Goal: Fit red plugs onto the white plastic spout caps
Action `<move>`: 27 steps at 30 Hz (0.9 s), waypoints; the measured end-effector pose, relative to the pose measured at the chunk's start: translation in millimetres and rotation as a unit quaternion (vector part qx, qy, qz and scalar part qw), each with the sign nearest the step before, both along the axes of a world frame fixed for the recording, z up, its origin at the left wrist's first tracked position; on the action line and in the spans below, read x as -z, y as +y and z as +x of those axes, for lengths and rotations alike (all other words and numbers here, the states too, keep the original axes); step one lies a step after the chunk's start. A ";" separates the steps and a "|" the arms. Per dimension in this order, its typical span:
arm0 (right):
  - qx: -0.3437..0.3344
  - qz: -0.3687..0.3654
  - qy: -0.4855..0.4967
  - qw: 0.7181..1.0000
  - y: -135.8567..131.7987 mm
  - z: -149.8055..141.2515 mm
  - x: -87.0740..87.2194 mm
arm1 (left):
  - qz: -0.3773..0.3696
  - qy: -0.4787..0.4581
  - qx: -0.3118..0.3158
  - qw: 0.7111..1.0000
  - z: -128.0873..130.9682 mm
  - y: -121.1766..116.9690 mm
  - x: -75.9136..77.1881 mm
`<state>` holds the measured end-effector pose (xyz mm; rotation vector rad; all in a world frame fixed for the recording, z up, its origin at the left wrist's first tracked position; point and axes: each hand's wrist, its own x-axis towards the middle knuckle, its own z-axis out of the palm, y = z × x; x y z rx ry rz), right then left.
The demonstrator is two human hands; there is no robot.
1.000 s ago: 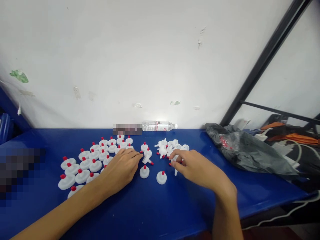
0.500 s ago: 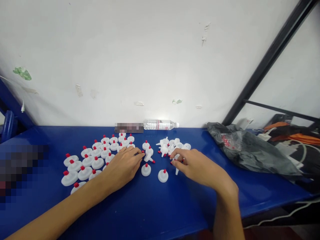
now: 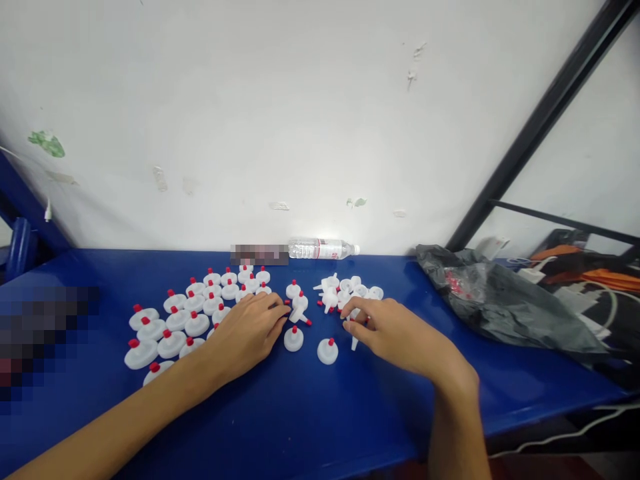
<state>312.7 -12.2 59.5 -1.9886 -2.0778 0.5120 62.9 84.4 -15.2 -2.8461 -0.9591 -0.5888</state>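
Note:
Many white disc-shaped caps with red tips (image 3: 173, 323) stand in rows on the blue table (image 3: 300, 413), left of centre. My left hand (image 3: 247, 333) lies palm down beside them, fingertips touching a tipped-over white piece with a red tip (image 3: 299, 312). Two single caps (image 3: 327, 351) stand in front between my hands. My right hand (image 3: 393, 330) is curled, its fingers pinching small white and red parts at the edge of a loose pile of white pieces (image 3: 350, 290).
A clear water bottle (image 3: 323, 249) lies against the white wall at the back. A crumpled dark grey plastic bag (image 3: 500, 300) sits on the table's right end. A black metal frame (image 3: 540, 120) and cables with cloth lie beyond it at right.
Both hands stay almost where they were. The left fingertips have crept slightly right toward the tipped-over piece; the view has shifted a little.

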 end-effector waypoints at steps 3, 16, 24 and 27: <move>-0.001 -0.001 -0.001 1.000 0.8 0.0 1.2 | -0.006 -0.009 0.006 1.000 0.5 0.0 -0.4; 0.020 0.022 0.007 1.000 -0.2 -3.0 -2.0 | -0.035 -0.031 0.005 0.999 -2.9 -0.5 -2.8; 0.010 0.151 0.148 0.977 -1.6 -12.8 -7.3 | 0.094 -0.205 0.059 0.972 -3.4 -3.1 -12.6; -0.009 0.184 0.203 0.962 -4.3 -26.0 -9.9 | 0.123 -0.251 0.093 0.956 -2.5 -9.7 -19.0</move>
